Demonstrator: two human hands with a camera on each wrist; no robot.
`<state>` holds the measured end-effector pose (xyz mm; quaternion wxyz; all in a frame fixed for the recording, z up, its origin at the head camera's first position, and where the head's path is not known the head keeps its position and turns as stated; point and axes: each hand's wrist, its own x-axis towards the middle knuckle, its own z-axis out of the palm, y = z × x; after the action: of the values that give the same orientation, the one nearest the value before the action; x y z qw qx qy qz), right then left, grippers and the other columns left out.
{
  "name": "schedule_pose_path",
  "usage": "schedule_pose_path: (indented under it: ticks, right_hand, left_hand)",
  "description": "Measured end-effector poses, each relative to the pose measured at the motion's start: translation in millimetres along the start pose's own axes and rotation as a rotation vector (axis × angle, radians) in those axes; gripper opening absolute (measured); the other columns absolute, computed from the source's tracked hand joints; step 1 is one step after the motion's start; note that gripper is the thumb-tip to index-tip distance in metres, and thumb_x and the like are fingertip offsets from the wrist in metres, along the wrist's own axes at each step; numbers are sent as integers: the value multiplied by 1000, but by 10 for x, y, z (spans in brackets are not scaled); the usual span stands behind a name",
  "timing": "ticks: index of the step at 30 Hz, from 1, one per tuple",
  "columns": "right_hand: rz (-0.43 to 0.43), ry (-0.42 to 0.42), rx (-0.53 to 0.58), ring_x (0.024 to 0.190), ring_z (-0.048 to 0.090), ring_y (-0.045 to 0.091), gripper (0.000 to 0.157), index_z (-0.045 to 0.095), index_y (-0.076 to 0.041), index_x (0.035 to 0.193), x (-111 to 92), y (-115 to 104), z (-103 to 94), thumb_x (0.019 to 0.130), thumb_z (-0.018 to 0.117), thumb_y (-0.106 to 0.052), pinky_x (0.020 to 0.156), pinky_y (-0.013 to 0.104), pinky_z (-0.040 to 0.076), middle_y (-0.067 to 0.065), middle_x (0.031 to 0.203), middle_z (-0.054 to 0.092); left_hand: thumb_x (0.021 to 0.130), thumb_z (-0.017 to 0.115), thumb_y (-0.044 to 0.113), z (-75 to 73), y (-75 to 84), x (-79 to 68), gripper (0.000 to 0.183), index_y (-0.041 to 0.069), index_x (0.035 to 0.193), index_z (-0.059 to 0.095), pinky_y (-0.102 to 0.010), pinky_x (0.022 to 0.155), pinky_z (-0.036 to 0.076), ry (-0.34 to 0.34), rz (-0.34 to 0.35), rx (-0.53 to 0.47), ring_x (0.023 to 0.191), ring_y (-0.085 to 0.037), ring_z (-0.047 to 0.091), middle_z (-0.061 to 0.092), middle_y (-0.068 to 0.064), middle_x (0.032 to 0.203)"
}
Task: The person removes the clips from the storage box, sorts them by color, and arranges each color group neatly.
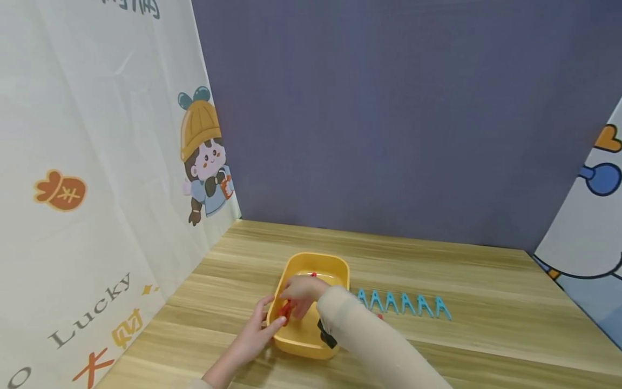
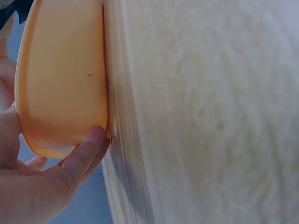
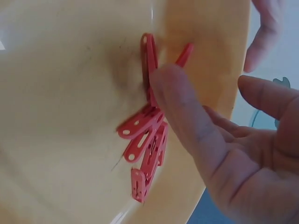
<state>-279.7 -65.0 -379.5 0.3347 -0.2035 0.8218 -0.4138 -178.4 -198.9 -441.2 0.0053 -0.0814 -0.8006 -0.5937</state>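
A yellow plastic basin (image 1: pixel 305 348) stands on the table. My left hand (image 1: pixel 255 327) grips its left side, with the thumb at the rim and the fingers against the outer wall (image 2: pixel 65 79). Inside the basin, my right hand (image 1: pixel 302 292) reaches down by the left wall. Its forefinger (image 3: pixel 187 109) lies over a small heap of red clothespins (image 3: pixel 150 144), while the thumb stands apart from them. Part of this heap, the red clothespins (image 1: pixel 285 310), shows between both hands in the head view. Another bit of red (image 1: pixel 313 274) shows near the basin's far end.
Several blue clothespins (image 1: pixel 405 303) stand in a row on the wooden table (image 1: pixel 486 335), right of the basin. A red piece (image 1: pixel 380 316) peeks out beside my right sleeve (image 1: pixel 374 346), mostly hidden. A printed white curtain (image 1: pixel 121 162) borders the left side; a dark blue backdrop (image 1: pixel 379 124) rises behind.
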Motion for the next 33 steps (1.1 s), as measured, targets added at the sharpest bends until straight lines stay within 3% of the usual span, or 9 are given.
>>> schedule_pose_path:
  ticks: [8,17,27,33]
  right_hand:
    - [44,-72,140,77,63,38,22,52,11,104,69,26,13,96,44,-8,73,50,51,27,90,60]
    - [88,-145,153,82,61,39,29,60,14,96,132,70,-4,94,43,-10,77,48,50,24,84,60]
    - [78,-164,223,59,60,20,27,61,17,96,168,117,-46,91,48,-6,67,31,54,25,86,62]
    - [80,-148,286,63,61,24,22,61,15,94,194,129,-69,91,52,-5,71,34,54,31,96,59]
  left_hand:
    - [94,54,23,12,38,-7,63,-2,140,18,-40,70,53,6,-15,-2,100,-38,54,40,-40,121]
    - [93,56,27,8,24,-6,66,0,140,19,-40,71,53,5,-15,6,99,-38,55,41,-40,121]
    - [95,53,26,6,29,-6,66,-1,141,15,-41,70,53,-26,-19,2,102,-41,53,38,-41,123]
    - [96,52,25,-5,22,-11,65,-1,142,13,-43,71,53,-30,-28,-6,101,-40,53,38,-40,123]
